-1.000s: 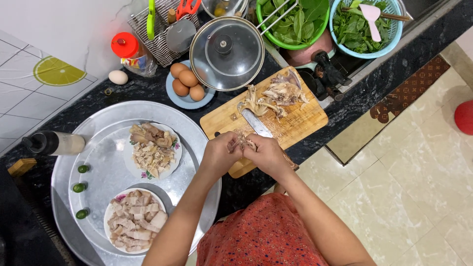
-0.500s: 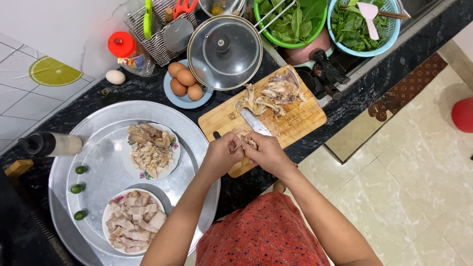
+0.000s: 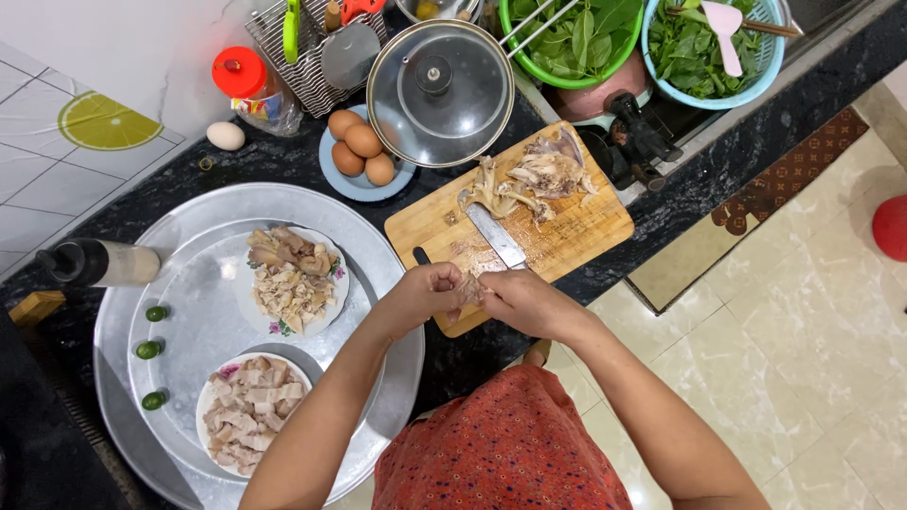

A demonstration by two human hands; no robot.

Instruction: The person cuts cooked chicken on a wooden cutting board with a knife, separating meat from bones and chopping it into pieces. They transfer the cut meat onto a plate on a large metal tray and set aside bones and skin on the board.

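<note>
Chicken meat [image 3: 470,286], a small pale scrap, sits pinched between your two hands over the near edge of the wooden cutting board [image 3: 576,236]. Your left hand [image 3: 427,293] and right hand [image 3: 518,300] meet around it, fingers curled tight on the piece, thumbs pressed in as if tearing it into shreds. The step in hand looks like pulling cooked meat apart; the next move likely calls for a firm outward tug and a steady grip on slippery flesh.

Just past your knuckles a knife [image 3: 497,236] lies flat on the board, blade toward the chicken carcass [image 3: 531,178] at the far end. To your left, a wide metal tray [image 3: 373,283] carries a plate of shredded meat [image 3: 293,280], a plate of sliced meat [image 3: 248,412] and three small green limes [image 3: 149,350]. A dish of brown eggs [image 3: 361,151] and a glass pot lid [image 3: 440,93] stand behind, on a dark speckled stone counter [image 3: 704,175]. Pale floor tiles [image 3: 803,359] show at your right
</note>
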